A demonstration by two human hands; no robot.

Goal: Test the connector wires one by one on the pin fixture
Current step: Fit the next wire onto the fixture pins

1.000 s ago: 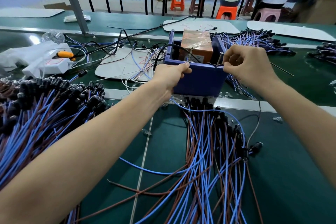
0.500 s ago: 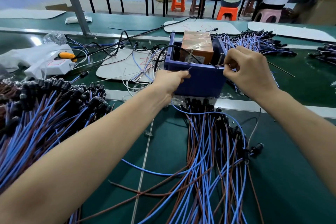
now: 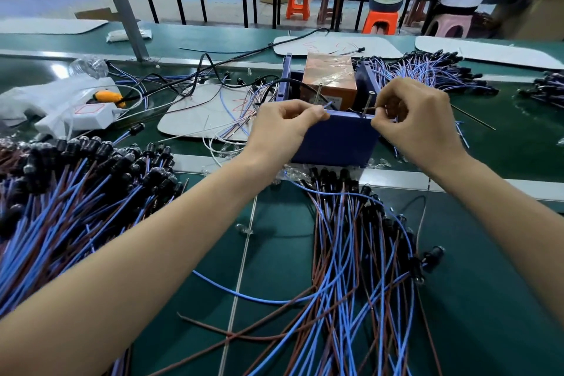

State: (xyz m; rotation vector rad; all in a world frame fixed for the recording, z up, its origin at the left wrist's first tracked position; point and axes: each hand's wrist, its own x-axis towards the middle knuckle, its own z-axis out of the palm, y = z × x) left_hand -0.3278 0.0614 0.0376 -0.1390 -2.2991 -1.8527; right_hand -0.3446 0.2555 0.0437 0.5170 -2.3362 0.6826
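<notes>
Pinching wires (image 3: 328,104) at fixture (image 3: 335,139): left hand (image 3: 283,128), right hand (image 3: 418,122).

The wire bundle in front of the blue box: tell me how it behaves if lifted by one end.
The wire bundle would probably droop: its thin strands curve and cross on the green mat. Strands likely snag, since blue and brown wires overlap. The black connectors probably weigh that end down.

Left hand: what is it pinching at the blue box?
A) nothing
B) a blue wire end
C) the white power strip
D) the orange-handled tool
B: the left hand pinches a blue wire end between thumb and forefinger at the front edge of the box.
</notes>
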